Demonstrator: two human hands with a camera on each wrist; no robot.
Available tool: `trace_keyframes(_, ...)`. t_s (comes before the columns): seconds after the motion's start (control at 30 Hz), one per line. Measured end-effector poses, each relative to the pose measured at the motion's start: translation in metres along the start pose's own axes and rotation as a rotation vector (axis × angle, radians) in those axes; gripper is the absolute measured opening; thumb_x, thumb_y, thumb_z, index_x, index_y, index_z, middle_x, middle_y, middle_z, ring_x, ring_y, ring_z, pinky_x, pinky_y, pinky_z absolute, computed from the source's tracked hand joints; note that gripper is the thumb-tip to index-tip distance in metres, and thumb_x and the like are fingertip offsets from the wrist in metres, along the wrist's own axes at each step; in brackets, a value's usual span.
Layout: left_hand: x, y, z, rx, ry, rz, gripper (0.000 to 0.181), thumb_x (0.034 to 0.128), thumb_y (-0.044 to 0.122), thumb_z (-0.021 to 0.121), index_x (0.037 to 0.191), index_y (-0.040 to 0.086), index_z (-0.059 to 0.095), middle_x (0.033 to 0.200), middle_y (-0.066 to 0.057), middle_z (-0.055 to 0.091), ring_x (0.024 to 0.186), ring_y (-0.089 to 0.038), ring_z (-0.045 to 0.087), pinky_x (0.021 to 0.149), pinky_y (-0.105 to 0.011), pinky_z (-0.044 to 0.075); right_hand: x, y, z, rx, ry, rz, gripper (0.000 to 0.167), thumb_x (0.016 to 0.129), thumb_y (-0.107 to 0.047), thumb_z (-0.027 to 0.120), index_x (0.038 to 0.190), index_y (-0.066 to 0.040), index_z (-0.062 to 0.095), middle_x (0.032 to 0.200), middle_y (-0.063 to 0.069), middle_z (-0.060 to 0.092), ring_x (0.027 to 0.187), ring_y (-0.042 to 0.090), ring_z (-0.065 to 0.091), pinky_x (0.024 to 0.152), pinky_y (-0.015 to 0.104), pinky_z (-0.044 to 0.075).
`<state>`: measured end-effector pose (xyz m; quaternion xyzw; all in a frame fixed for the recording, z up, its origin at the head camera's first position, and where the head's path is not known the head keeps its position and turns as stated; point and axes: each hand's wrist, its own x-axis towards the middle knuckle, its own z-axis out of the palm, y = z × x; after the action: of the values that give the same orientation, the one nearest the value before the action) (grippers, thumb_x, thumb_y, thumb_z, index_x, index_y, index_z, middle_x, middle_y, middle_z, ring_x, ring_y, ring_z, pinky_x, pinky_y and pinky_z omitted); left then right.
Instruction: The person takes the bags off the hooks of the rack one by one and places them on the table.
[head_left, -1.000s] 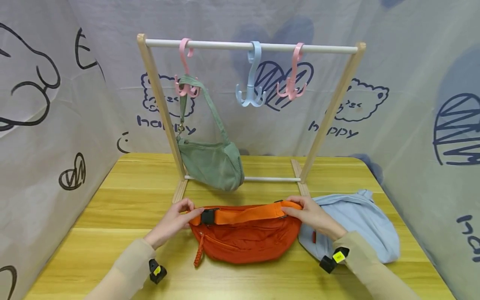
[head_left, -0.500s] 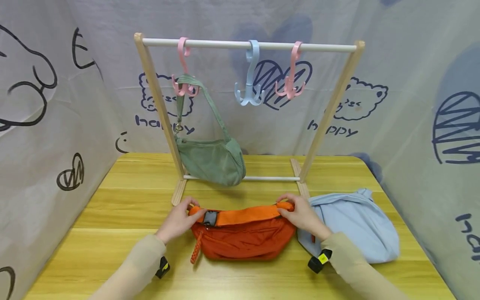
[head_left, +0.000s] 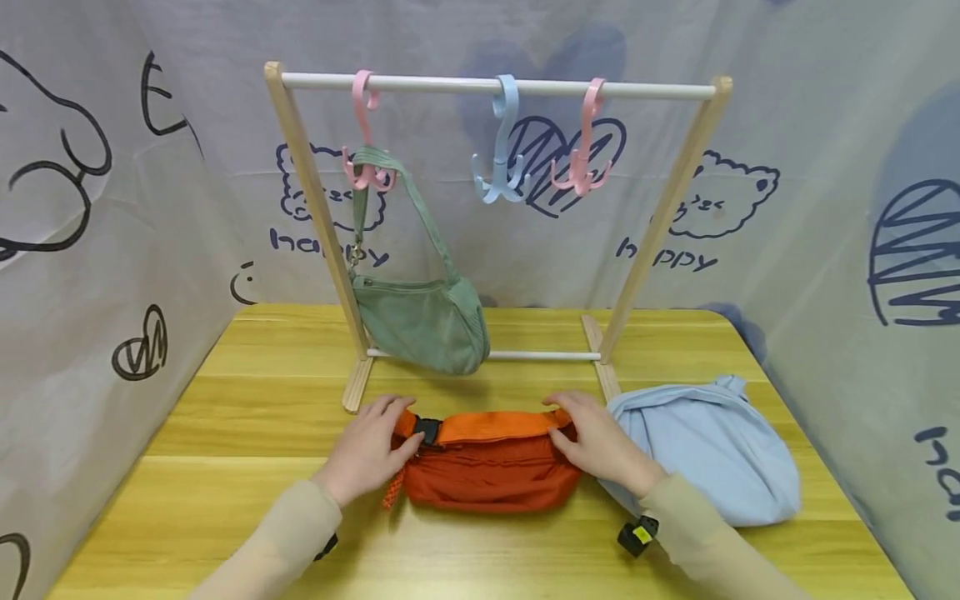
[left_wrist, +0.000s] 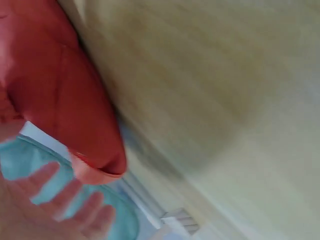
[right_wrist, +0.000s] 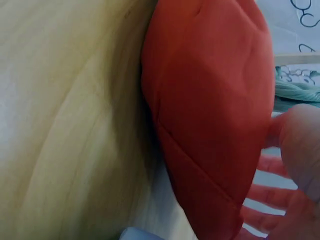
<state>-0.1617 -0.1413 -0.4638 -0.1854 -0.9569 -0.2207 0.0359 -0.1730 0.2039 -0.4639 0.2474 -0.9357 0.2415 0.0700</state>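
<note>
An orange-red waist bag [head_left: 491,483] is on the tabletop in front of the rack, its brighter orange strap [head_left: 495,426] along the top. A black buckle [head_left: 428,430] shows at the strap's left; a braided zip pull [head_left: 393,489] hangs below. My left hand [head_left: 366,457] loosely holds the bag's left end, thumb in front, fingers behind; the left wrist view shows these fingers [left_wrist: 65,202] spread. My right hand [head_left: 602,443] holds the other end likewise. From the right wrist, its thumb [right_wrist: 300,142] touches the bag [right_wrist: 210,95], with fingertips partly hidden behind.
A wooden rack with a white rail [head_left: 450,84] stands behind. Two pink hooks and one blue hook [head_left: 501,158] hang from it. The left pink hook [head_left: 365,125] carries a green shoulder bag [head_left: 427,325]. Right of my hands lies a light blue bag [head_left: 712,450].
Both hands have moved inward, drawing the waist bag's ends closer together, so it looks narrower. My fingers have shifted from pinching the strap's ends to lying around the bag's ends.
</note>
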Motion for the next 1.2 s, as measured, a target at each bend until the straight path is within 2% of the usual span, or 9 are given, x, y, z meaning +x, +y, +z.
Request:
trace_keyframes(0.13, -0.002, 0.010, 0.001, 0.052, -0.044, 0.114, 0.058, 0.0983, 0.043, 0.062, 0.144, 0.007, 0.053, 0.145, -0.016, 0.055, 0.135, -0.038, 0.050, 0.112, -0.053, 0.043, -0.006, -0.010, -0.002, -0.011, -0.036, -0.055, 0.046, 0.094, -0.027, 0.072, 0.133, -0.006, 0.061, 0.131, 0.012, 0.064, 0.125, 0.032, 0.059, 0.103, 0.049, 0.050)
trace_keyframes(0.3, -0.005, 0.021, 0.005, 0.055, -0.131, 0.189, 0.066, 0.0971, 0.056, 0.058, 0.146, 0.011, 0.053, 0.148, -0.012, 0.053, 0.139, -0.035, 0.047, 0.115, -0.053, 0.040, -0.013, -0.026, -0.002, 0.066, -0.169, -0.013, 0.060, 0.098, -0.047, 0.063, 0.144, -0.009, 0.053, 0.148, 0.016, 0.052, 0.140, 0.037, 0.048, 0.112, 0.056, 0.042)
trace_keyframes(0.4, -0.009, 0.025, 0.008, 0.024, -0.194, 0.190, 0.073, 0.0947, 0.061, 0.058, 0.149, 0.013, 0.050, 0.153, -0.012, 0.050, 0.143, -0.038, 0.043, 0.116, -0.057, 0.036, -0.017, -0.031, 0.002, 0.091, -0.244, 0.035, 0.068, 0.098, -0.055, 0.058, 0.149, -0.010, 0.048, 0.156, 0.019, 0.043, 0.148, 0.041, 0.037, 0.115, 0.060, 0.037)
trace_keyframes(0.5, -0.011, 0.025, 0.010, 0.013, -0.231, 0.201, 0.081, 0.0914, 0.063, 0.062, 0.152, 0.012, 0.046, 0.157, -0.014, 0.045, 0.145, -0.041, 0.039, 0.117, -0.060, 0.034, -0.019, -0.033, 0.008, 0.079, -0.277, 0.051, 0.072, 0.097, -0.055, 0.060, 0.152, -0.011, 0.044, 0.159, 0.019, 0.039, 0.149, 0.042, 0.033, 0.116, 0.062, 0.035)
trace_keyframes(0.67, -0.015, 0.022, 0.014, 0.028, -0.274, 0.224, 0.093, 0.0861, 0.066, 0.067, 0.157, 0.012, 0.038, 0.162, -0.014, 0.036, 0.149, -0.042, 0.032, 0.118, -0.061, 0.031, -0.023, -0.035, 0.014, 0.037, -0.321, 0.022, 0.081, 0.093, -0.052, 0.068, 0.155, -0.008, 0.039, 0.160, 0.020, 0.036, 0.150, 0.045, 0.030, 0.119, 0.063, 0.029)
trace_keyframes(0.8, -0.016, 0.020, 0.017, 0.033, -0.308, 0.215, 0.100, 0.0831, 0.066, 0.071, 0.159, 0.013, 0.032, 0.166, -0.012, 0.030, 0.151, -0.043, 0.027, 0.120, -0.062, 0.028, -0.026, -0.036, 0.016, 0.033, -0.357, 0.010, 0.091, 0.089, -0.055, 0.071, 0.156, -0.005, 0.035, 0.162, 0.022, 0.033, 0.152, 0.047, 0.025, 0.121, 0.062, 0.024)
trace_keyframes(1.0, -0.017, 0.018, 0.020, 0.024, -0.325, 0.219, 0.104, 0.0816, 0.063, 0.074, 0.160, 0.011, 0.029, 0.167, -0.013, 0.025, 0.152, -0.043, 0.024, 0.120, -0.063, 0.027, -0.029, -0.032, 0.021, 0.085, -0.395, 0.044, 0.102, 0.082, -0.060, 0.074, 0.157, -0.005, 0.034, 0.163, 0.022, 0.030, 0.153, 0.047, 0.020, 0.122, 0.064, 0.022)
trace_keyframes(1.2, -0.019, 0.019, 0.025, 0.050, -0.298, 0.234, 0.103, 0.0815, 0.063, 0.074, 0.159, 0.010, 0.031, 0.167, -0.013, 0.026, 0.152, -0.042, 0.026, 0.120, -0.061, 0.028, -0.031, -0.027, 0.028, 0.077, -0.401, 0.038, 0.107, 0.079, -0.063, 0.074, 0.158, -0.005, 0.031, 0.165, 0.022, 0.025, 0.154, 0.047, 0.017, 0.123, 0.063, 0.019)
